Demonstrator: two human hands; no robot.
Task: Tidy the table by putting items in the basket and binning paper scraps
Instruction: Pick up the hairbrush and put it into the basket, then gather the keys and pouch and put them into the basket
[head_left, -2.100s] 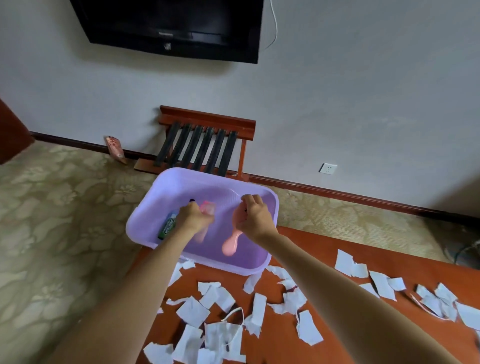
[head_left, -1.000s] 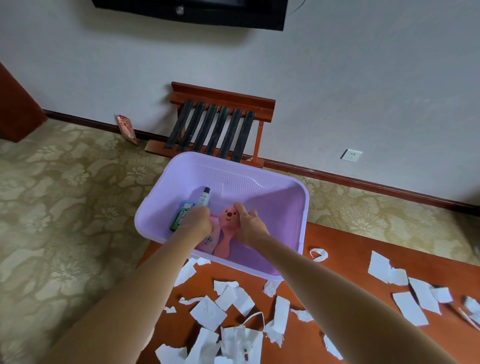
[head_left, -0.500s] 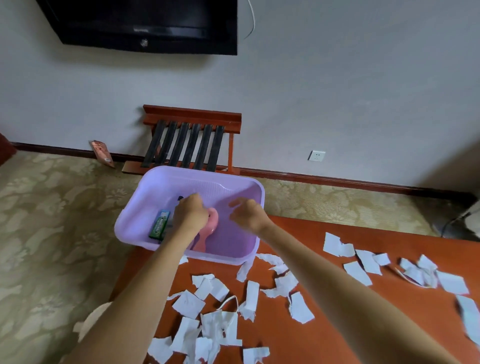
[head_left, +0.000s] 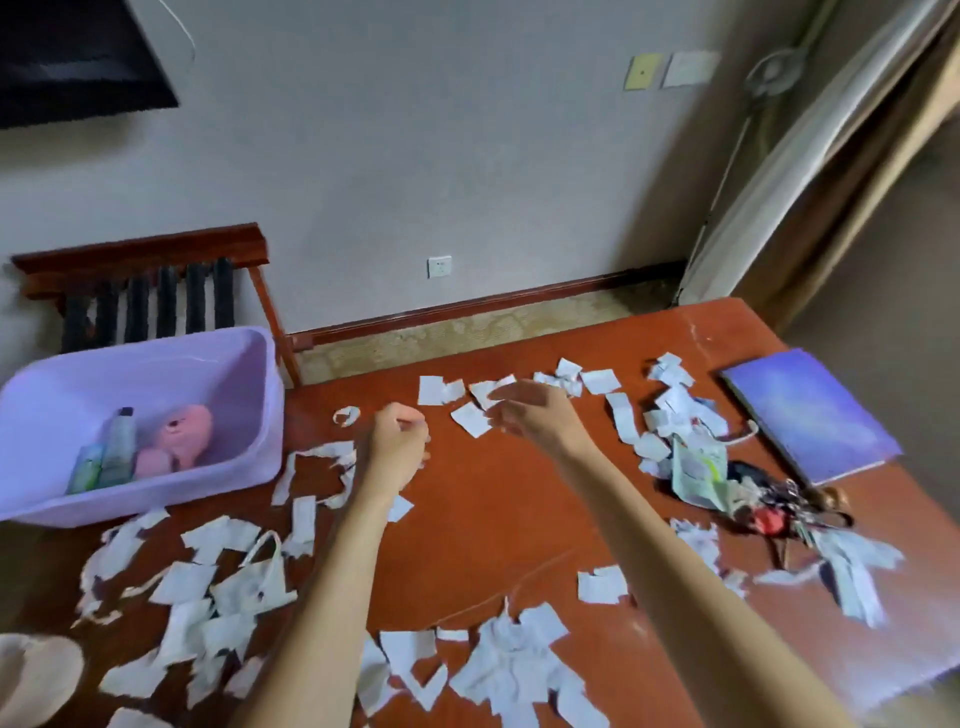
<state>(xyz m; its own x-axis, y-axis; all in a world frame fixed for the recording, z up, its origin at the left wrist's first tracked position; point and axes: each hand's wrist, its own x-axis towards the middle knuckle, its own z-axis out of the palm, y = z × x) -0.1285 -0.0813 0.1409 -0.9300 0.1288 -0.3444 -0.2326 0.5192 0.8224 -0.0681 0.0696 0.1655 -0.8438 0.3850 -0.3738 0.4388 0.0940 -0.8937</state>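
Just above the red-brown table (head_left: 493, 519) both hands hover, side by side and apart from each other. The left hand (head_left: 397, 447) has its fingers curled under; the blur hides whether they hold anything. The right hand (head_left: 535, 415) is spread and relaxed, palm down, holding nothing.

White paper scraps (head_left: 434, 389) lie just beyond the right hand's fingertips, and more are strewn on the near side of both hands and under the forearms.

Well to the left of the left hand, the lavender basket (head_left: 244, 467) sits on the table's end. It holds a pink toy (head_left: 179, 441) and a black-capped tube (head_left: 120, 441).

Off to the right of the right hand lie a purple notebook (head_left: 805, 410), a greenish packet (head_left: 696, 467) and a bunch of keys (head_left: 779, 509), amid further scraps.
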